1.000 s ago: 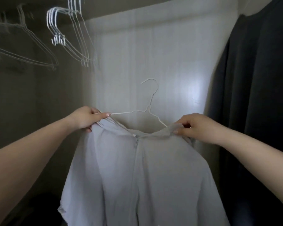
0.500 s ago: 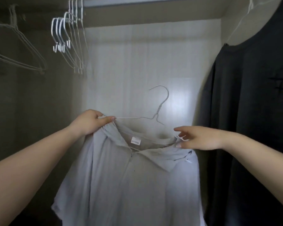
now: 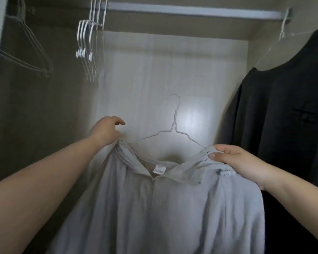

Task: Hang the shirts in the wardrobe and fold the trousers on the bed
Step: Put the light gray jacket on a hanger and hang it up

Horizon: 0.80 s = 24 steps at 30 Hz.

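A pale grey shirt [image 3: 154,208] hangs on a thin white wire hanger [image 3: 174,125], held up at the middle of the view in front of the wardrobe's light back panel [image 3: 154,74]. Its cloth is soft and creased, bunched at both shoulders, with a floppy collar turned down and a small white label [image 3: 159,170] showing inside the neck. The body falls toward 6 o'clock, out of the view.

The left hand [image 3: 105,132] grips the bunched shoulder at 9 o'clock from the hanger's neck, forefinger lifted loose. The right hand [image 3: 235,162] pinches the other shoulder at 4 o'clock, thumb over the fold.

The hanger's hook points toward 12 o'clock, well below the white rail [image 3: 191,11]. Empty white hangers [image 3: 89,48] hang from it at 11 o'clock; a dark garment [image 3: 283,116] hangs at 3 o'clock.
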Motion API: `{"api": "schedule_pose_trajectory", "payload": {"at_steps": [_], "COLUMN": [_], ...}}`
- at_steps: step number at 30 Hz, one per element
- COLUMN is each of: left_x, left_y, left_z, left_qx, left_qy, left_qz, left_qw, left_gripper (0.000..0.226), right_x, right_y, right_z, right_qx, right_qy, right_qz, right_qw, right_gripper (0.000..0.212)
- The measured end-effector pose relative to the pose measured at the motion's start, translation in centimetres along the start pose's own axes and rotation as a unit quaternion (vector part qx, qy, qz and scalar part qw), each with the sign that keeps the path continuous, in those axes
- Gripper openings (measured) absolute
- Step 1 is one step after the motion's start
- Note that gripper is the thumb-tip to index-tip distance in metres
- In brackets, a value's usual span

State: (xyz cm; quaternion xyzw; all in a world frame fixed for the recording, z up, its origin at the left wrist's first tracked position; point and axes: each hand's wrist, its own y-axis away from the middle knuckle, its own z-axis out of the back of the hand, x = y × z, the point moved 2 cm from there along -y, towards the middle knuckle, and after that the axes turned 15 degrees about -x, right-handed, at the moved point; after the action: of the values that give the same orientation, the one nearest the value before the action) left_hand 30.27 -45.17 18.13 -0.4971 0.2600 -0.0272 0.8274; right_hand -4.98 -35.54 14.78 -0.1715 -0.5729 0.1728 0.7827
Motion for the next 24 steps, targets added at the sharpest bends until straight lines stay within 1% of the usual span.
{"api": "schedule_pose_trajectory", "payload": {"at_steps": [2, 5, 9, 10, 13, 16, 18, 21, 24], "left_x": [-0.5, -2.8, -7.8, -9.3, -14.6, -20.2, -23.9, -28.6, -32.4], "left_y": [0.2, 0.9, 1.0, 1.0, 1.4, 1.9, 1.8, 1.3, 0.5], "left_z": [-0.7, -2.2, -3.5, -3.5, -3.0, -2.2, -1.6, -0.5, 0.6], "left_qx": [0.000, 0.007, 0.042, 0.052, 0.107, 0.176, 0.193, 0.199, 0.202], "left_qy": [0.045, 0.159, 0.290, 0.321, 0.419, 0.522, 0.568, 0.611, 0.638], "left_qz": [0.023, 0.045, 0.052, 0.062, 0.106, 0.129, 0.121, 0.101, 0.078], "left_qw": [0.999, 0.986, 0.955, 0.944, 0.896, 0.825, 0.791, 0.759, 0.739], "left_gripper": [0.036, 0.025, 0.028, 0.029, 0.025, 0.008, 0.009, 0.017, 0.027], "right_x": [1.1, 3.6, 7.2, 8.1, 10.6, 13.0, 14.9, 17.6, 19.7], "right_y": [0.3, 0.2, -1.0, -1.4, -2.3, -3.6, -4.3, -5.2, -6.4], "right_z": [0.4, 1.4, 3.9, 4.3, 5.4, 7.0, 8.1, 9.4, 11.2], "right_qx": [-0.034, -0.073, -0.163, -0.177, -0.215, -0.263, -0.286, -0.316, -0.352], "right_qy": [-0.002, -0.001, 0.056, 0.071, 0.110, 0.152, 0.178, 0.235, 0.240], "right_qz": [-0.015, -0.015, 0.005, 0.010, 0.030, 0.051, 0.071, 0.088, 0.104], "right_qw": [0.999, 0.997, 0.985, 0.982, 0.970, 0.952, 0.939, 0.915, 0.899], "right_gripper": [0.018, 0.019, 0.034, 0.035, 0.021, 0.034, 0.031, 0.019, 0.020]}}
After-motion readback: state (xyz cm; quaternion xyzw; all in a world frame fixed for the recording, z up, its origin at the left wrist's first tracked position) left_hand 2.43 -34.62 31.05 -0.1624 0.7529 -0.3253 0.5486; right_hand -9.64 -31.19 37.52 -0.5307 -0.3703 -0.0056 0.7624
